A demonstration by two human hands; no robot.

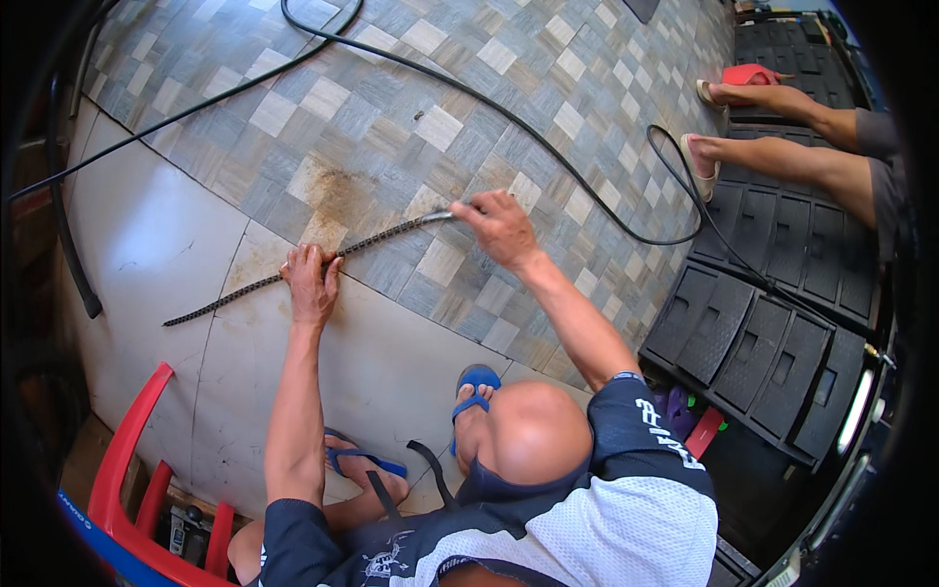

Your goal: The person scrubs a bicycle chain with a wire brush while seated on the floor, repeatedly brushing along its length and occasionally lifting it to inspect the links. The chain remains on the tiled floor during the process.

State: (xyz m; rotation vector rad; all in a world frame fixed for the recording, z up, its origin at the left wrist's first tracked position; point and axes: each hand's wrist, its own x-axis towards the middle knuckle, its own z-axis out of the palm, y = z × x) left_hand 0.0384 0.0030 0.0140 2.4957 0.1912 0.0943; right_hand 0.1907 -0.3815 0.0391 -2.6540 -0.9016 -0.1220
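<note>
A dark roller chain (230, 296) lies stretched out slantwise across the floor, from the lower left up toward my right hand. My left hand (311, 282) is closed over the middle of the chain, fingers bent and pressed down to the floor. My right hand (497, 227) is closed around a slim silvery metal piece (434, 217), which meets the chain's far right end. Whether this piece is a tool is unclear; the fingers cover most of it. Brown grimy stains (333, 186) mark the tiles just beyond the chain.
A long black hose (509, 114) loops over the patterned tiles (391, 127). Black ridged plastic bins (753, 342) line the right side, where another person's legs (782, 157) rest. A red frame (127, 460) stands at lower left. My feet wear blue flip-flops (476, 380).
</note>
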